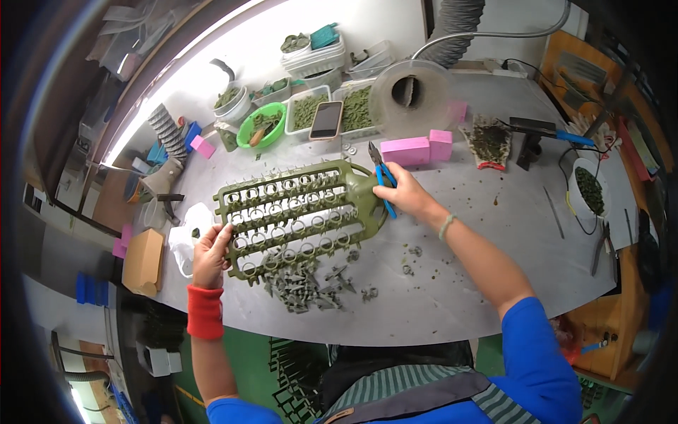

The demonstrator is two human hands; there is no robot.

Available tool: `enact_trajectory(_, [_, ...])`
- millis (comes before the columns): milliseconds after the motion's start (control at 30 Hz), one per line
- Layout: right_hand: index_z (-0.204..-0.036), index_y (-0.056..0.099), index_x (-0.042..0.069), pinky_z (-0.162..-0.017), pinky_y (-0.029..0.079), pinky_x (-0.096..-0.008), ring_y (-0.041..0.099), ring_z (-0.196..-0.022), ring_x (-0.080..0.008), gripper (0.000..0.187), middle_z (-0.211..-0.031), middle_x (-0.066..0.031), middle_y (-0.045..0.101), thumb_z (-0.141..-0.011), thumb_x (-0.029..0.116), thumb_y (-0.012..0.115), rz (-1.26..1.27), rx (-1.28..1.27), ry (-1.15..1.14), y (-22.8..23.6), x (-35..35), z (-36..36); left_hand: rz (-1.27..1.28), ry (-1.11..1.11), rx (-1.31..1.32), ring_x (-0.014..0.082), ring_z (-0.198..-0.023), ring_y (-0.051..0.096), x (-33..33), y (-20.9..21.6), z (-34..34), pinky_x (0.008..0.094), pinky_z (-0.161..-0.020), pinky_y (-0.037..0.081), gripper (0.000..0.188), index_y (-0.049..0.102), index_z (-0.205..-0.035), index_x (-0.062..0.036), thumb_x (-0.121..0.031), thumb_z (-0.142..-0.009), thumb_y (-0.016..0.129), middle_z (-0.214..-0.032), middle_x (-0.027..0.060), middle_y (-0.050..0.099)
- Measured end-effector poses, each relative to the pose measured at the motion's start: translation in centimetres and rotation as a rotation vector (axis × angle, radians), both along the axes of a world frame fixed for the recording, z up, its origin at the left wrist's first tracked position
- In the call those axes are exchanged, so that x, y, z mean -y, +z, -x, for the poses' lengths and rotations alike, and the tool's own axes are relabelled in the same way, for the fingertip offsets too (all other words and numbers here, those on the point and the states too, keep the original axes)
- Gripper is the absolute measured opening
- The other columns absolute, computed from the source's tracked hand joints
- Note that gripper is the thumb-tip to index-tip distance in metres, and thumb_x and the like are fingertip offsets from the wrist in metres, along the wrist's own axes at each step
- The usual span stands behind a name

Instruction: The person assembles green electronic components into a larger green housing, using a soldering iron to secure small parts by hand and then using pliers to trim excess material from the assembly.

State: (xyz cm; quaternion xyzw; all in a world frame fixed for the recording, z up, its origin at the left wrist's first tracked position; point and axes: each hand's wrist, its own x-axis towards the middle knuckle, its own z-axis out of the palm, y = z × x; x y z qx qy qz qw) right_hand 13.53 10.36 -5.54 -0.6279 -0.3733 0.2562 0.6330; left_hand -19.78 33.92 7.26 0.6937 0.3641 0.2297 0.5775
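Observation:
An olive-green frame (289,225) with long bars and rows of small rings is held up over the table, slightly tilted. My left hand (210,256), with a red wristband, is closed on its left end. At the right end, my right hand (408,194) is closed around blue-handled cutting pliers (382,177), their jaws pointing up and away. That hand also lies against the frame's rounded end; whether it grips the frame too is hidden. Below the frame lies a pile of small grey-green pieces (304,286), with a few loose ones (407,270) to the right.
Behind stand tubs of green pieces (357,109), a phone (327,120), a green bowl (262,126), pink blocks (406,151) and an extraction hood (413,95). A soiled glove (487,140) and white bucket (588,187) are right; a cardboard box (146,261) is left.

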Motion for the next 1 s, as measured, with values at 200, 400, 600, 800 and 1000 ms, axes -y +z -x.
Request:
enact_trajectory(200, [-0.133, 0.049, -0.001, -0.080, 0.050, -0.0311, 0.059, -0.088, -0.0146, 0.057, -0.096, -0.0095, 0.061, -0.083, 0.020, 0.066, 0.033, 0.390, -0.143, 0.3, -0.5, 1.1, 0.048, 0.080, 0.224, 0.0010, -0.061, 0.060, -0.3, -1.9, 0.3, 0.0158, -0.047, 0.043, 0.013, 0.065, -0.099, -0.0072, -0.019, -0.100, 0.061, -0.082, -0.0027, 0.068])
enact_trajectory(400, [-0.134, 0.050, 0.002, -0.078, 0.048, -0.0294, 0.055, -0.087, -0.0107, 0.057, -0.097, -0.0047, 0.058, -0.087, 0.027, 0.070, 0.363, 0.026, -0.023, 5.1, 10.1, 4.6, 0.053, 0.106, 0.305, 0.0048, -0.069, 0.063, 1.8, -2.7, -0.5, 0.0189, -0.061, 0.051, 0.011, 0.064, -0.098, -0.0055, -0.016, -0.100, 0.061, -0.087, -0.0002, 0.069])
enact_trajectory(600, [-0.139, 0.048, 0.003, -0.090, 0.045, -0.0278, 0.053, -0.100, -0.0125, 0.061, -0.109, -0.0032, 0.056, -0.088, 0.026, 0.074, 0.430, -0.359, 0.378, 5.7, 14.9, 9.3, -0.007, 0.156, 0.350, 0.0039, -0.065, 0.060, 5.2, -4.1, -1.5, 0.0180, -0.053, 0.047, 0.014, 0.062, -0.099, -0.0028, -0.016, -0.100, 0.060, -0.084, -0.0010, 0.066])
enact_trajectory(800, [-0.130, 0.055, 0.002, -0.088, 0.047, -0.0376, 0.059, -0.100, -0.0283, 0.067, -0.107, -0.0160, 0.060, -0.078, 0.040, 0.073, 0.420, 0.144, 0.197, 4.0, 13.4, 12.1, -0.016, 0.193, 0.334, 0.0046, -0.067, 0.061, 7.2, -5.4, -1.1, 0.0192, -0.056, 0.050, 0.013, 0.061, -0.099, -0.0031, -0.016, -0.101, 0.058, -0.085, 0.0011, 0.067])
enact_trajectory(1000, [-0.127, 0.054, 0.001, -0.091, 0.045, -0.0413, 0.052, -0.105, -0.0303, 0.067, -0.106, -0.0154, 0.054, -0.078, 0.043, 0.072, 0.470, 0.282, 0.047, 3.7, 12.0, 13.1, 0.042, 0.196, 0.381, 0.0045, -0.067, 0.061, 7.7, -6.2, -0.9, 0.0189, -0.056, 0.050, 0.014, 0.060, -0.097, -0.0036, -0.017, -0.102, 0.057, -0.084, 0.0010, 0.066])
